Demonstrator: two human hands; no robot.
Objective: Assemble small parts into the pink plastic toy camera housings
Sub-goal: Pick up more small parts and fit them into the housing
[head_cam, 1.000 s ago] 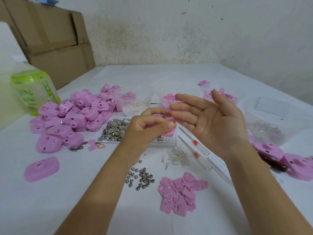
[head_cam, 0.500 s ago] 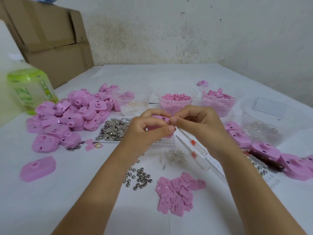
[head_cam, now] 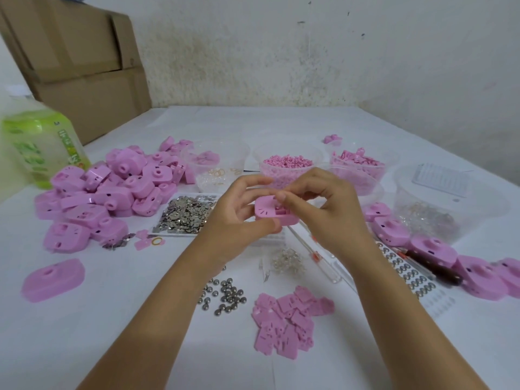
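A pink plastic toy camera housing (head_cam: 274, 211), rounded at the corners and turned open side up, sits above the white table (head_cam: 84, 333) at the centre of the view. The left hand (head_cam: 239, 218) pinches it from 9 o'clock, thumb along the near edge and fingers curled over the far edge. The right hand (head_cam: 326, 209) comes in from 3 o'clock with fingertips pressed together over the housing's middle; whether they hold a part I cannot tell. At 12 o'clock stands a clear tub of small pink pieces (head_cam: 288, 167). At 9 o'clock lies a tray of silver metal bits (head_cam: 185, 213), and past it a heap of pink housings (head_cam: 112, 198). At 6 o'clock lie flat pink plates (head_cam: 287, 325), with steel balls (head_cam: 225, 295) at 7 o'clock.
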